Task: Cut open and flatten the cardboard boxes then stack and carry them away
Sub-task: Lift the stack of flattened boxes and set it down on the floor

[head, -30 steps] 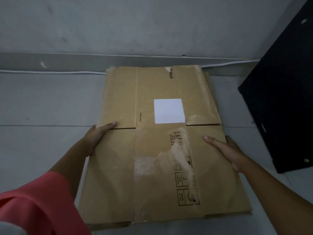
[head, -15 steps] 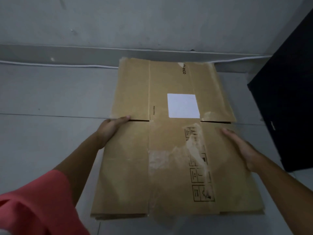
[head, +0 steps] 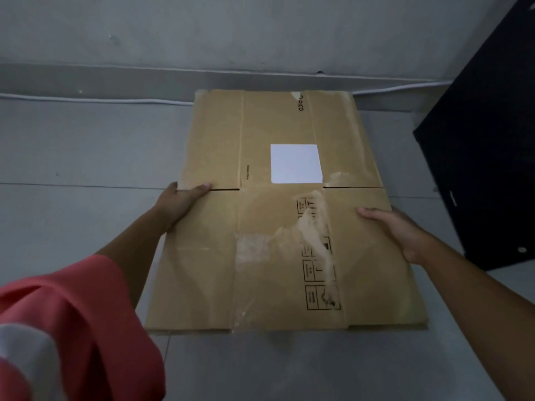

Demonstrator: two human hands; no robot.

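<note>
Judged light but bendy, the flattened cardboard (head: 202,285) is pinched by the left hand (head: 182,204) and right hand (head: 396,227) at its 2 side edges, just nearer than the white label (head: 296,163).

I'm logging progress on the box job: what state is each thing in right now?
cardboard stack: flattened, several layers, broad side up.
left hand: grips the stack's left edge, thumb on top.
right hand: grips the stack's right edge, thumb on top.
white label: stuck on the top sheet, intact.
tape: torn, ragged remnants.
white cable: lying along the wall base.
</note>
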